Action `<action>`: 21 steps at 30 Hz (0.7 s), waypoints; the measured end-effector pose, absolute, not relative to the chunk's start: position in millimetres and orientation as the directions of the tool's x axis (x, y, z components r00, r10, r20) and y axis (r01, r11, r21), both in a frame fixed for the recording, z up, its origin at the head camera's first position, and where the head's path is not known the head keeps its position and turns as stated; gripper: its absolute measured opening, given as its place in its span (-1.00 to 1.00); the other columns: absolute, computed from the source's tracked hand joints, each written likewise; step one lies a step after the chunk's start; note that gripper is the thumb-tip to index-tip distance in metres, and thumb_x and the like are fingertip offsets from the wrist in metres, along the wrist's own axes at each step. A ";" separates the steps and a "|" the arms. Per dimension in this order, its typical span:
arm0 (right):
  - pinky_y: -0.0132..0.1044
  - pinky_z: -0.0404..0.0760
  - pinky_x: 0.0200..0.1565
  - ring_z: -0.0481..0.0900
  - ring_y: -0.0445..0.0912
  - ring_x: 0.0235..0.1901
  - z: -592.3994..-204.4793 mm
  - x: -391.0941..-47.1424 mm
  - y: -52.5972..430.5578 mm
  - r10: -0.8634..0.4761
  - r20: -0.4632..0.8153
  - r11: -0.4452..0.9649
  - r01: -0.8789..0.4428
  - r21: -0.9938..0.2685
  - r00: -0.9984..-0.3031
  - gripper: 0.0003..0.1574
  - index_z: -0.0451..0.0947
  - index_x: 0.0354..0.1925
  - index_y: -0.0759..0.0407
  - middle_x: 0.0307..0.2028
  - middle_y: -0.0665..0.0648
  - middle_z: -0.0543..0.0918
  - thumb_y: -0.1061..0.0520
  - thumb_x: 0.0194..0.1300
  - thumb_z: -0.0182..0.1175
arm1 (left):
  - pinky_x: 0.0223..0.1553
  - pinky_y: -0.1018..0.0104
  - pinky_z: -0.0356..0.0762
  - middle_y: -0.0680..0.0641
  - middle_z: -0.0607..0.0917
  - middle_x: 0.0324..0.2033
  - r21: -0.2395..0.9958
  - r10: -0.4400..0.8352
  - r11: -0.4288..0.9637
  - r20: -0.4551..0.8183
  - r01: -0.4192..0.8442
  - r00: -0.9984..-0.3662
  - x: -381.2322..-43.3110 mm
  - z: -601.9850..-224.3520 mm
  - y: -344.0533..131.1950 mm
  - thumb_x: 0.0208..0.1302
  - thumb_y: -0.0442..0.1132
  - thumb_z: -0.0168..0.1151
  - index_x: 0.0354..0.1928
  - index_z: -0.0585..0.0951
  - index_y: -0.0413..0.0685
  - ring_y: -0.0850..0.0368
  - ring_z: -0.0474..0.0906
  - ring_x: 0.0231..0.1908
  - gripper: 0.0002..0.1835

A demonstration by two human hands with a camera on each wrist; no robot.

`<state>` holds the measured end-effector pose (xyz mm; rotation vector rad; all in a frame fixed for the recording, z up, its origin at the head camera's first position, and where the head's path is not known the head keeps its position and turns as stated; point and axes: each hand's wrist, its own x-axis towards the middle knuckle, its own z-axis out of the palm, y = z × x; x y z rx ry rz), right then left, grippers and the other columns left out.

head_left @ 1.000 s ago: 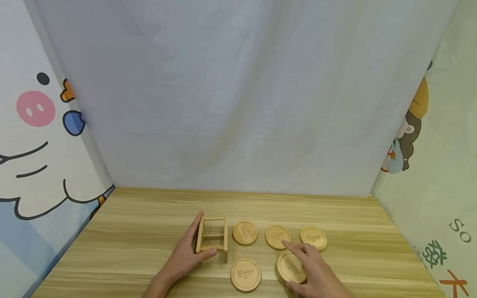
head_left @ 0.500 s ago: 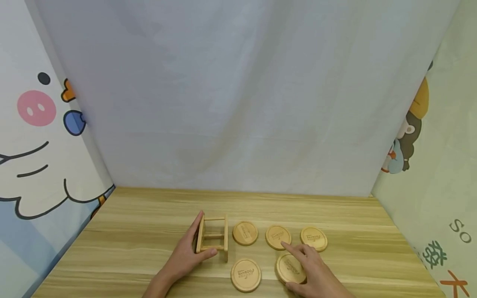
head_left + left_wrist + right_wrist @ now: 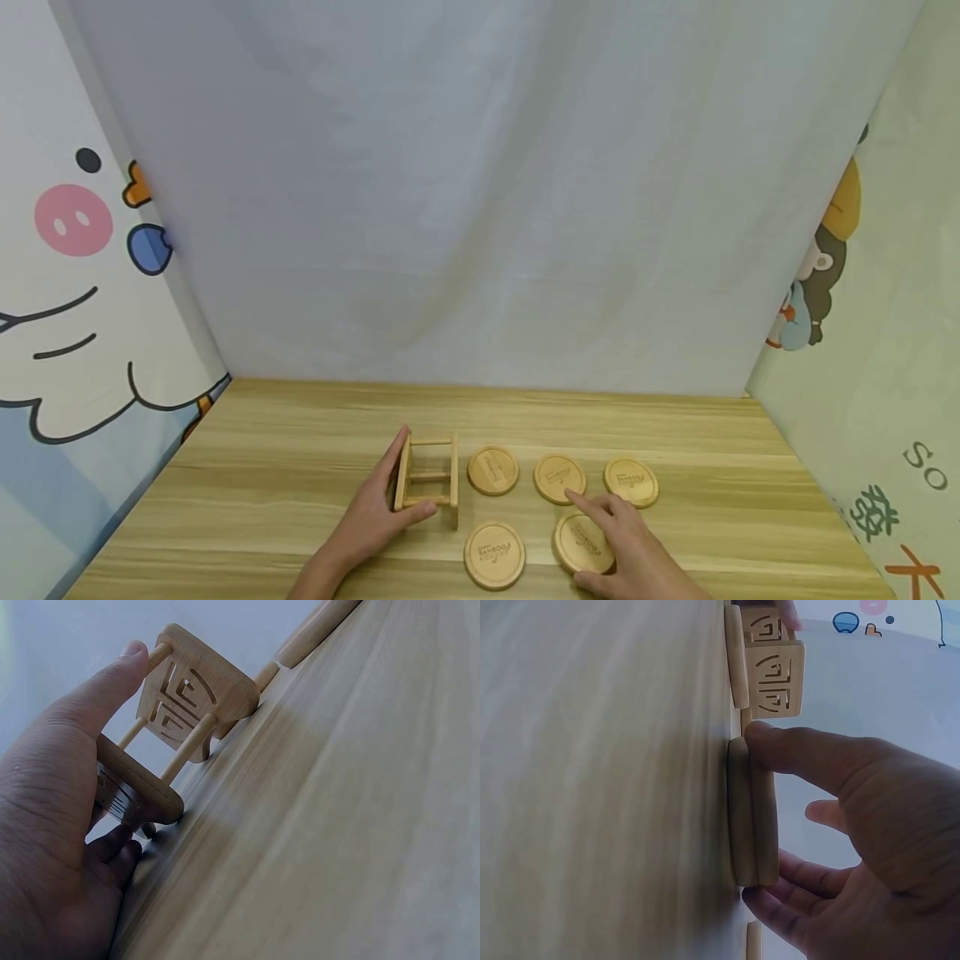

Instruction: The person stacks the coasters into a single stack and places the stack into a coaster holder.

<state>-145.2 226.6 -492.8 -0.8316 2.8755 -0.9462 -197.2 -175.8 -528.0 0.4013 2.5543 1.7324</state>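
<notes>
A small wooden coaster holder [image 3: 429, 477] with carved end panels and thin rods stands left of the coasters. My left hand [image 3: 378, 508] grips it, thumb at the near rod and fingers along the left panel. In the left wrist view the holder [image 3: 196, 686] is tilted by the camera angle. At the right, two round bamboo coasters lie stacked; the upper coaster [image 3: 582, 540] has printed lettering. My right hand [image 3: 626, 542] spans the stack [image 3: 753, 817], thumb on one edge and fingertips on the opposite edge, as the right wrist view shows.
Single coasters lie flat: a near left coaster [image 3: 495, 556], a back left coaster [image 3: 492, 470], a back middle coaster [image 3: 559, 478] and a back right coaster [image 3: 631, 482]. A wood-grain table [image 3: 300, 442] bears them. A pale curtain [image 3: 480, 250] hangs behind.
The upper coaster has slid slightly left under my right hand, lining up more closely with the one below. My left hand and the coaster holder have stayed put.
</notes>
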 end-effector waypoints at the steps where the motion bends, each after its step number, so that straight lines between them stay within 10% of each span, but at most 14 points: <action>1: -0.10 0.68 0.08 0.46 0.00 0.16 -493.3 -145.3 226.6 -0.485 0.159 0.679 -0.485 -0.551 -0.860 0.26 0.38 0.66 0.20 0.23 0.10 0.52 -0.11 0.19 0.74 | 0.61 -0.45 0.12 -0.17 0.02 0.78 0.918 0.228 0.345 0.120 0.195 -0.966 -197.2 -528.1 -175.7 0.38 0.00 0.61 0.85 -0.09 0.35 -0.36 0.08 0.70 0.25; 21: -0.03 0.72 0.01 0.50 0.05 0.15 -498.5 -144.4 229.8 -0.509 0.274 0.683 -0.576 -0.448 -0.816 0.35 0.40 0.63 0.20 0.26 0.16 0.53 -0.28 0.08 0.75 | 0.61 -0.48 0.07 -0.16 0.00 0.79 0.917 0.220 0.352 0.115 0.188 -0.969 -196.8 -528.4 -175.0 0.36 0.01 0.62 0.85 -0.09 0.30 -0.38 0.07 0.70 0.27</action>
